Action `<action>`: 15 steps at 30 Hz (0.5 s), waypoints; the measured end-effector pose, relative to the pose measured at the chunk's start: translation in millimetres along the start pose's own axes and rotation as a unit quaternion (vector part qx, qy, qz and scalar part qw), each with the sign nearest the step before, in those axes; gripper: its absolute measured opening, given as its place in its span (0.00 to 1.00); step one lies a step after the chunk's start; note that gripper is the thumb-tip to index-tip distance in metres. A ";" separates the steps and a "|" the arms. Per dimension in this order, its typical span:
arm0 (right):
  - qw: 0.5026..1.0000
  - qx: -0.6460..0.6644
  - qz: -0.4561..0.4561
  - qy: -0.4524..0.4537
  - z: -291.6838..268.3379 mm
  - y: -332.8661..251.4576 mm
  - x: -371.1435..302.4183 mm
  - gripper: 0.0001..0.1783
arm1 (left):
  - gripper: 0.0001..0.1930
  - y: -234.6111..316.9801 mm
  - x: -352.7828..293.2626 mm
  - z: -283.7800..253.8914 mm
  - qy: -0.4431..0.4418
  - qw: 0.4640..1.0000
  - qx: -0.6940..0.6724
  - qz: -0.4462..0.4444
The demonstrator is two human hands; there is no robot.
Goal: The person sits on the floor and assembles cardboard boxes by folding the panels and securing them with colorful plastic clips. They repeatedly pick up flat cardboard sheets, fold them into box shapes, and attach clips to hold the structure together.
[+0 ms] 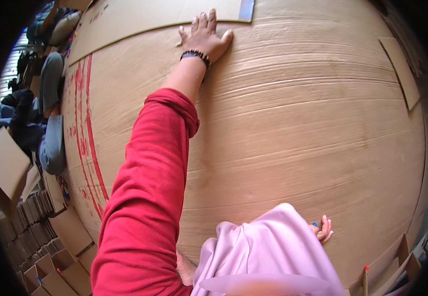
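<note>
Pink cloth (273, 241) hangs in loose folds at the near edge, beside a long red sleeve (147, 182). Below them spreads a broad brown cardboard surface (298, 133), ridged with creases and marked by red stripes (89, 128) along its left side. At the far left of it lies a flat cardboard sheet (145, 22), with a bluish patch (246, 10) at its right corner; a narrow cardboard strip (401, 74) sits far right. Off to the left are a seated person's legs (52, 143), stacked cardboard (29, 217) and, nearer, open boxes (56, 276).

Spread wide, the left hand (205, 40) lies palm down, its fingers over the sheet's near edge. The right hand (325, 230), near right, is partly hidden by the cloth; its fingers curl beside a small blue thing (315, 224), and whether it grips that I cannot tell.

The left arm reaches far forward, almost straight, a beaded bracelet (195, 55) at the wrist.
</note>
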State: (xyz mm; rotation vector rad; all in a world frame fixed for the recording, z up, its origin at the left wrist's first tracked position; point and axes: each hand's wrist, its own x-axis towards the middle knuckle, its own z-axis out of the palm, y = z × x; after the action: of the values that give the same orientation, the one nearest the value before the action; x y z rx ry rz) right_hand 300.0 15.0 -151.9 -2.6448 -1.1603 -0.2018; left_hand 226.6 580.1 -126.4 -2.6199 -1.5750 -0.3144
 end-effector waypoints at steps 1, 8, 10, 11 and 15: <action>0.998 0.017 0.028 0.046 8.4 1.7 0.0 0.14 | 0.43 1.3 -1.7 -2.6 0.004 1.000 -0.011 0.005; 0.975 0.020 0.091 0.202 37.1 -4.2 15.3 0.10 | 0.43 128.4 -136.5 -37.6 0.005 0.989 -0.065 0.129; 0.981 -0.034 0.029 0.188 23.1 -7.0 14.1 0.08 | 0.42 186.2 -211.7 -67.0 -0.070 0.961 -0.200 0.177; 0.984 -0.021 0.020 0.173 14.5 -8.7 12.2 0.09 | 0.42 209.0 -248.6 -86.0 -0.118 0.917 -0.333 0.185; 0.960 0.139 -0.154 0.189 -18.2 -15.5 4.4 0.17 | 0.39 199.7 -328.7 -143.6 0.004 0.880 -0.426 0.210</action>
State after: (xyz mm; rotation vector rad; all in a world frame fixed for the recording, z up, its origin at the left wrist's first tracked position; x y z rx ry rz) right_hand 291.0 23.1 -130.8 -2.0598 -1.3417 -0.5315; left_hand 233.0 177.6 -45.8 -3.4552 -0.9047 -1.2084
